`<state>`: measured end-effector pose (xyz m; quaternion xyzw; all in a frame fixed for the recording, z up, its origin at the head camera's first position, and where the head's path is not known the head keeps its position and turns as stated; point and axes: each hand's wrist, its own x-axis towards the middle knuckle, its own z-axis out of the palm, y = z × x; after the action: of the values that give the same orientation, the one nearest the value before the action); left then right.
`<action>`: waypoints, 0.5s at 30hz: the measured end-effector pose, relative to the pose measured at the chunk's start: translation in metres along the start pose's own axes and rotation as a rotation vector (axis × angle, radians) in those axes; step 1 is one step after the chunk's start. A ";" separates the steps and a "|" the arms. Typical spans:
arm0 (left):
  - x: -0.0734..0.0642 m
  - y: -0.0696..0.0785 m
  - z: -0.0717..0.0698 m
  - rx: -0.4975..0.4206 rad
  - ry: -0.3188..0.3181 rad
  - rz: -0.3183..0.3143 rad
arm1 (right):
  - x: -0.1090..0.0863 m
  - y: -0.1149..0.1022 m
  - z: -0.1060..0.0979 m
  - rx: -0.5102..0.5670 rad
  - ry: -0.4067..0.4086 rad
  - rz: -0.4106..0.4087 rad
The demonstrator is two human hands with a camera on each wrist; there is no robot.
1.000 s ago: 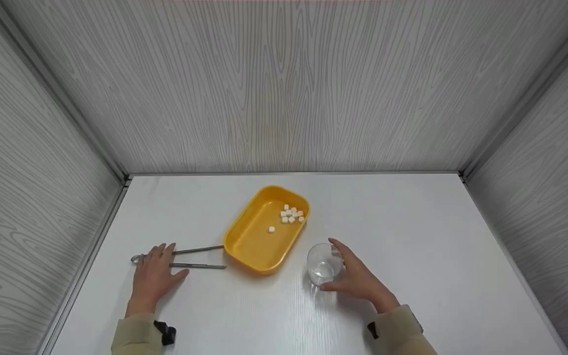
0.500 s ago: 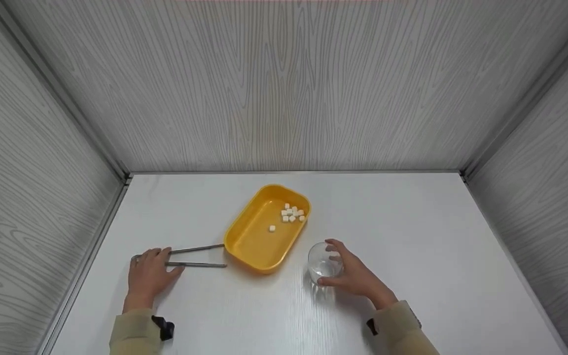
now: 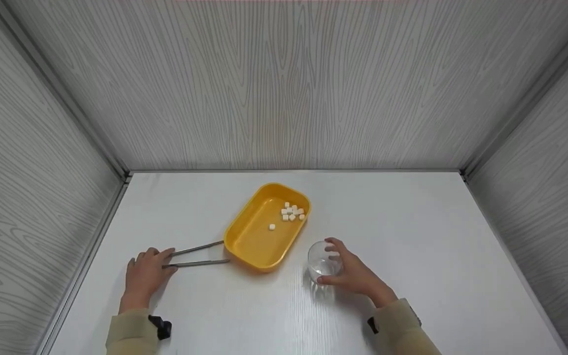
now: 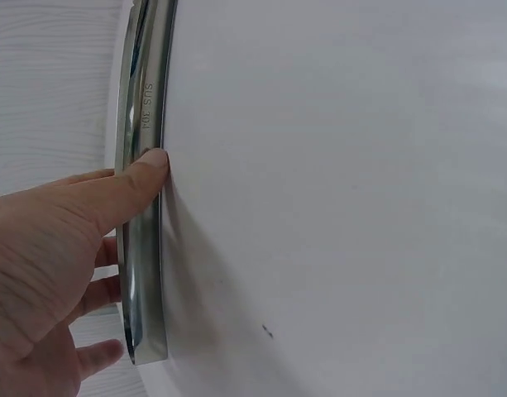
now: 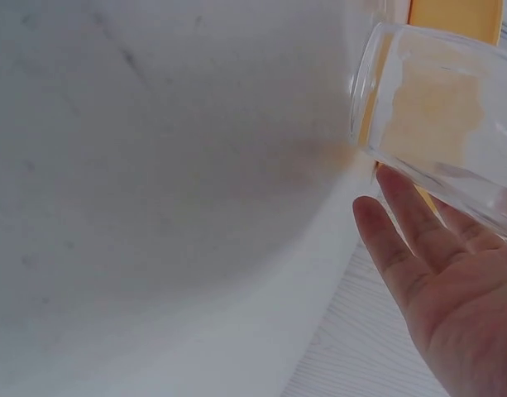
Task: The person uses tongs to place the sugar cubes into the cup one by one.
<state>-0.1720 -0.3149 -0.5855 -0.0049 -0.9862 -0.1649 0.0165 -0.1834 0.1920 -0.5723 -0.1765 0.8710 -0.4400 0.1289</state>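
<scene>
In the head view my left hand (image 3: pixel 143 276) grips metal tongs (image 3: pixel 197 263) near their left end, covering the joined end. Their two arms spread apart, the tips reaching to the yellow tray (image 3: pixel 244 246). Up close in the left wrist view, the thumb lies across the outer face of the tongs (image 4: pixel 150 273), with the other fingers behind. A clear drinking glass (image 3: pixel 321 266) stands upright right of the tray. My right hand (image 3: pixel 355 276) holds the glass from its right side, thumb in front and fingers behind. White cubes (image 3: pixel 292 213) lie inside the tray, mostly at its far right end.
Both hands are over a white table (image 3: pixel 402 217). Pale wood-grain panels enclose it: a back wall (image 3: pixel 284 98), a left wall (image 3: pixel 32 172) and a right wall (image 3: pixel 545 187). A single cube (image 3: pixel 272 227) lies apart from the others in the tray.
My left hand has slid slightly left and closed its thumb and fingers onto the tongs, whose tips shifted a little. The right fingers have wrapped further round the glass, which stays put.
</scene>
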 end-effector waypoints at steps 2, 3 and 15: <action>0.000 0.000 0.001 0.000 -0.006 0.002 | 0.000 0.002 0.001 0.001 0.005 0.002; 0.000 0.000 0.001 0.001 -0.008 0.003 | 0.000 0.003 0.002 0.004 0.006 0.000; -0.003 0.000 0.004 -0.012 0.004 0.013 | 0.000 0.005 0.010 0.065 0.084 -0.054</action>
<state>-0.1696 -0.3134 -0.5892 -0.0111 -0.9850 -0.1710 0.0195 -0.1811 0.1876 -0.5820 -0.1769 0.8558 -0.4785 0.0858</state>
